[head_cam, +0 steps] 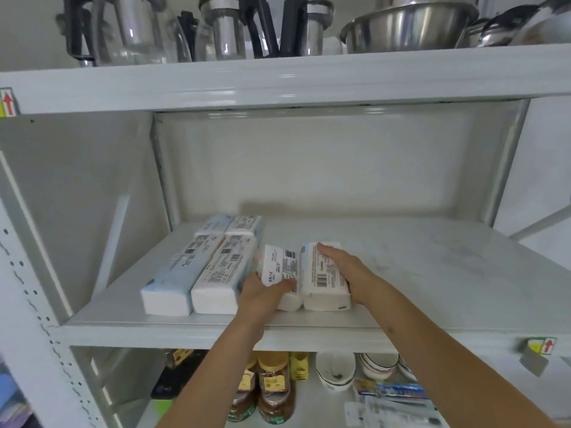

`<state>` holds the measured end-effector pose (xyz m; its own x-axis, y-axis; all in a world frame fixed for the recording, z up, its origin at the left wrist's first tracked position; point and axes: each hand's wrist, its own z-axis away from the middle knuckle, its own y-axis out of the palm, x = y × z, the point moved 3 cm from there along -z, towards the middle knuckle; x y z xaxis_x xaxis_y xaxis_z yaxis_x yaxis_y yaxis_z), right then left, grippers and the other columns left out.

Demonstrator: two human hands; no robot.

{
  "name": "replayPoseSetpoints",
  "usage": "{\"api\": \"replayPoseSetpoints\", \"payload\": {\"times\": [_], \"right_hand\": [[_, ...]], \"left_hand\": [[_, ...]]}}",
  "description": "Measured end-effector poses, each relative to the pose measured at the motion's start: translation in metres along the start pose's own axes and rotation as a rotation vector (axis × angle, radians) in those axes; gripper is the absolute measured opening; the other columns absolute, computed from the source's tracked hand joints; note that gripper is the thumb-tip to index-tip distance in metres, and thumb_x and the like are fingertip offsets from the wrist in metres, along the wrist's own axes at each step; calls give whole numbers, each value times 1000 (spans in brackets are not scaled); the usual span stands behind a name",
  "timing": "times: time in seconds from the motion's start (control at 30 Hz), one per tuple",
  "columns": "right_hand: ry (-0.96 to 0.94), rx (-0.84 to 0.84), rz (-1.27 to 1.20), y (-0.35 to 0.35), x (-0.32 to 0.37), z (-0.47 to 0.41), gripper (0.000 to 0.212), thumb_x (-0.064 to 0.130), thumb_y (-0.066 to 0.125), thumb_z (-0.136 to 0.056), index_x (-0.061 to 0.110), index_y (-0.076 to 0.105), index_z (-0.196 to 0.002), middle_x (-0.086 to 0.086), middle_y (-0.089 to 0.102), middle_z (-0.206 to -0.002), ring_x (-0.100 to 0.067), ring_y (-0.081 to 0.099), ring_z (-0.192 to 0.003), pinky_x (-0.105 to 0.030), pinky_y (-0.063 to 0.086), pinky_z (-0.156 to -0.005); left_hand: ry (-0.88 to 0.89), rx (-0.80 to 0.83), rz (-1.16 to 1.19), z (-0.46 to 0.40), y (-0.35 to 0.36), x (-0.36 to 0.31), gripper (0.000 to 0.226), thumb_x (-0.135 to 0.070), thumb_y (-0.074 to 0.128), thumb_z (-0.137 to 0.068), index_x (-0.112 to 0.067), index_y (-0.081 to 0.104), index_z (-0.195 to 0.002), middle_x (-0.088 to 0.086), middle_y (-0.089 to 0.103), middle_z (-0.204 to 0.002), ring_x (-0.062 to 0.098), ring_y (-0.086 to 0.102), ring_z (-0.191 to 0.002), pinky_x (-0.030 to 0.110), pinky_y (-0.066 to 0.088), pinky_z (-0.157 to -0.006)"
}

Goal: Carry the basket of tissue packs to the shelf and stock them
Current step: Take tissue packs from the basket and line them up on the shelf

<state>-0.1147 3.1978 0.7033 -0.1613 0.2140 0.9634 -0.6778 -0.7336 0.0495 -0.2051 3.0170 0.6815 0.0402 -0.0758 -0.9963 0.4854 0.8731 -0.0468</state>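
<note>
Setting: white metal shelving unit (pixel 278 88) seen from the front; the middle shelf (pixel 432 273) is a smooth, faintly marbled pale board with a rolled metal lip along its near edge.
Stocked packs: four tissue packs lie at the left of the middle shelf, two long ones (pixel 197 273) side by side at the near edge and two more (pixel 231 225) behind them, end to end.
Pack in left hand: a narrow white tissue pack (pixel 279 270) with a printed label and barcode, standing on edge, just right of the stocked row.
Pack under right hand: a wider white pack (pixel 321 279) with a barcode, touching the narrow one, its near end at the shelf edge.
Left hand: the left hand (pixel 262 293) grips the near end of the narrow pack, thumb across the label.
Right hand: the right hand (pixel 343 267) lies over the top and right side of the wider pack, fingers curled over its far end.
Progress: judged well under way; four packs are placed, two more are being seated, and much of the shelf to the right is bare. The basket is not in view, so how many packs remain cannot be told.
Materials: packs are soft, glossy film-wrapped blocks, rectangular with rounded corners, likely to dent under pressure.
Upper shelf: steel bowls (pixel 408 26) and glass jugs with black handles (pixel 225 29).
Lower shelf: brown jars with yellow lids (pixel 275 387) and ceramic bowls (pixel 335 370).
</note>
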Motion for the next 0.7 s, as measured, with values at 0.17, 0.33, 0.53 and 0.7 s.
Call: {"api": "replayPoseSetpoints", "payload": {"times": [0.17,0.33,0.53,0.7], "right_hand": [[-30,-96,78,1,4,-21,61,45,83,-85,-4,70,-119,-20,79,-104,-36,78,-90,-43,65,-82],[-72,-148,95,-3,5,-36,67,52,75,-89,-1,68,-129,-20,77,-114,-35,76,-92,-45,63,-91],[-283,-68,462,-23,1,-4,81,52,72,-91,24,42,-161,1,46,-163,-20,52,-143,-41,42,-119],[-390,105,742,-25,-6,21,80,24,87,-85,41,44,-150,13,52,-138,8,57,-117,-13,47,-96]], "left_hand": [[170,-135,-315,-20,11,-7,66,-33,82,-83,-16,52,-139,5,56,-136,20,54,-116,32,48,-98],[334,-145,-555,-18,11,-18,65,-43,72,-92,-18,48,-147,6,42,-146,27,48,-130,34,38,-105],[524,35,-788,1,-19,-7,53,-11,55,-104,-12,41,-155,7,32,-162,25,32,-151,24,21,-120],[673,39,-1237,0,-29,-13,47,-6,59,-97,-15,54,-143,7,49,-149,24,46,-138,29,41,-112]]}}
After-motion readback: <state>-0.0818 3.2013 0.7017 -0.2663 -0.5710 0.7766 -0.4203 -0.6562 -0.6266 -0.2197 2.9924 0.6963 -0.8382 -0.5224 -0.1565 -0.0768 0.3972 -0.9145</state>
